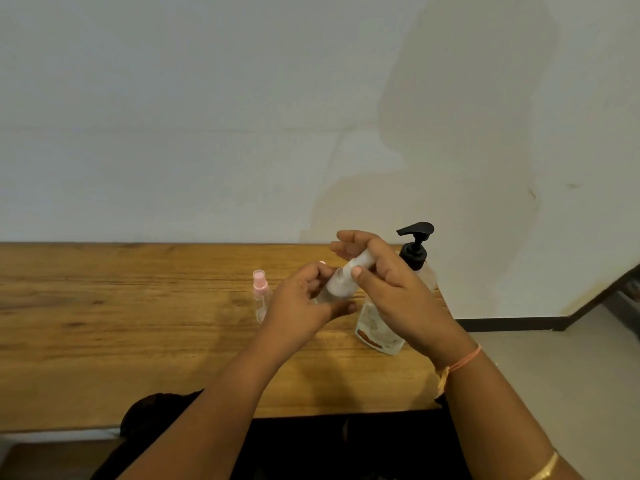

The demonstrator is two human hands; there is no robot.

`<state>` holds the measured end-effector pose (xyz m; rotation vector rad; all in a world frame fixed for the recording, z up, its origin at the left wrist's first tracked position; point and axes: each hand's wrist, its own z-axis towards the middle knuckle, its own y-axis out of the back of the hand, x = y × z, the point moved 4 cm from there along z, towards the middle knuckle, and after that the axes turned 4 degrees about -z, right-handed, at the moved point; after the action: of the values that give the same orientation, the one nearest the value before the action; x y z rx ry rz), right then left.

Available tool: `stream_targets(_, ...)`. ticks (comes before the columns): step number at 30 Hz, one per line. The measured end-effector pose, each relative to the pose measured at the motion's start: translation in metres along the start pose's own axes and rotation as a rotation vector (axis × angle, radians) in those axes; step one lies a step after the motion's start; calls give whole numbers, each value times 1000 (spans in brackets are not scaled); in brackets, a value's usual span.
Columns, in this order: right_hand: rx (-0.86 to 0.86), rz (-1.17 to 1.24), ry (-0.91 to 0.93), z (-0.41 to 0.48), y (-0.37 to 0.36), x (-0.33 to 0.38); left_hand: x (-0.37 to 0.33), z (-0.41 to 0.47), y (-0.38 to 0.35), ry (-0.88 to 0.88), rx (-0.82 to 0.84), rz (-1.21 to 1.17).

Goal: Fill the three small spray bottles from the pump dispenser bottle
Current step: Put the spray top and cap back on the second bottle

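Above the wooden table [104, 306] I hold a small clear spray bottle [337, 284], tilted with its top toward the upper right. My left hand [301, 306] grips its lower body. My right hand [384, 285] pinches its cap end [362, 262] between thumb and fingers. A second small spray bottle [260, 296] with a pink top stands upright just left of my left hand. The pump dispenser bottle [417, 252], clear with a black pump head, stands behind my right hand, its body mostly hidden. A third small bottle is not visible.
The table's right end lies close to the pump bottle, with pale floor [554, 375] beyond it. A plain wall [242, 116] rises directly behind the table. Dark clothing [346, 445] fills the space below the front edge.
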<state>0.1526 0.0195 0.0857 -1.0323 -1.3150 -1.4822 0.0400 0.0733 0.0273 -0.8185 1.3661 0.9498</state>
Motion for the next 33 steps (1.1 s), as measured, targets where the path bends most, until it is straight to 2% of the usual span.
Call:
stream_targets(3,-75,77,34,4,-3,-1,0,-1,-1,31,-10,-74)
stream_targets(7,-320,-6,42,10,-10,-8,0,-6,-4,76,-45,-154)
stream_targets(9,-378,-47,37,11,-12,-10,2,-7,-5,104,-48,-173)
stream_targets(11,-344,-13,27,12,-14,-10,2,-6,-5,127,-49,-193)
stream_targets(14,-164,133,-2,12,-16,-8,0,-4,-4,143,-32,-220)
stream_targets(16,-104,164,5,13,-13,-7,-2,-3,-4,137,-15,-218)
stream_targets(20,-212,204,-19,15,-9,-9,1,-4,-5,129,-47,-218)
stream_targets(24,-409,-57,-45,14,-14,-16,4,-5,-5,123,-51,-177)
stream_targets(26,-364,-60,-59,15,-15,-18,5,-4,-5,129,-41,-180)
stream_targets(30,-94,215,-83,13,-13,-17,5,-1,-4,133,-37,-183)
stream_targets(33,-125,223,-62,14,-7,-17,4,-2,-5,120,-35,-180)
